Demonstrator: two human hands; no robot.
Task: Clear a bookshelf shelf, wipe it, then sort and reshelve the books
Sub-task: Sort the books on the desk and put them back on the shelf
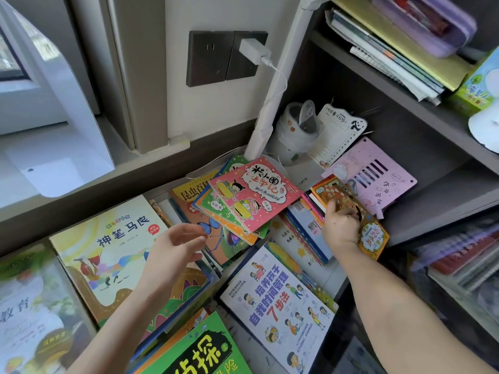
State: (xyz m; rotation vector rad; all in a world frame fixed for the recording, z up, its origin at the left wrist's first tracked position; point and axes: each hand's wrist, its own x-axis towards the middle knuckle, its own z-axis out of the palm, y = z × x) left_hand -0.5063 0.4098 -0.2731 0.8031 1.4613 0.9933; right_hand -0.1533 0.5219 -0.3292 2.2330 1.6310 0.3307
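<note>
Partly behind right hand, orange book

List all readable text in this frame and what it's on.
"神笔马良": yellow book
"米小圈上学记": pink book
"培养孩子自我时间管理7步法": white book
"教育": left book
"昆虫", rest covered: orange book
"探", rest cut off: green book
Too small or blurred: pink board handwriting, notepad, checkered book, all small print.
</note>
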